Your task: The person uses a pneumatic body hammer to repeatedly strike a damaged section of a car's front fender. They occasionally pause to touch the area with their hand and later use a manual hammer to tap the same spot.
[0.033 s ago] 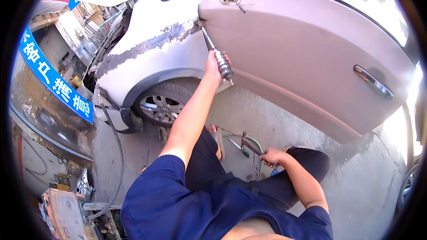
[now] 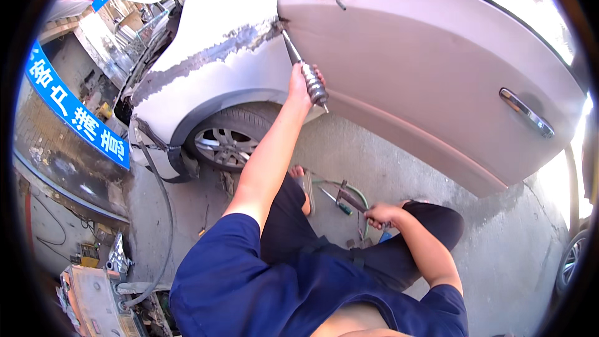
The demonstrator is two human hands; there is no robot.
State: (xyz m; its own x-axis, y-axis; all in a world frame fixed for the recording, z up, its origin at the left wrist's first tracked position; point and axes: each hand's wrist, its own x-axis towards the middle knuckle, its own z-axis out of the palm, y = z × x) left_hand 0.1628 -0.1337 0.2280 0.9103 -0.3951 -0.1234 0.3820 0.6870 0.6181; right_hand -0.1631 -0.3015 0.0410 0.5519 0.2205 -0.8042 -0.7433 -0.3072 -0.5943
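Observation:
My left hand [image 2: 300, 85] is closed round a pointed metal chisel [image 2: 314, 87] with a ribbed, coil-like grip. The chisel slants up and left, its tip at the gap between the silver front fender [image 2: 231, 68] and the car door [image 2: 424, 68]; whether it touches is too small to tell. A rough grey strip of stripped paint [image 2: 206, 55] runs along the fender to that gap. Lower down, over my bent leg, my right hand [image 2: 382, 214] grips the handle of a hammer [image 2: 355, 201]. The hammer's head points away from me, toward the front wheel [image 2: 228, 143].
A green-handled screwdriver [image 2: 345, 210] and a green hose [image 2: 365, 198] lie on the concrete beneath the hammer. A grey cable [image 2: 170, 224] runs from the bumper to an orange-grey machine [image 2: 100, 299] at lower left. The door's handle [image 2: 526, 112] stands out at the right.
The view has shifted slightly. My left hand keeps the chisel at the gap, and the hammer in my right hand has barely moved.

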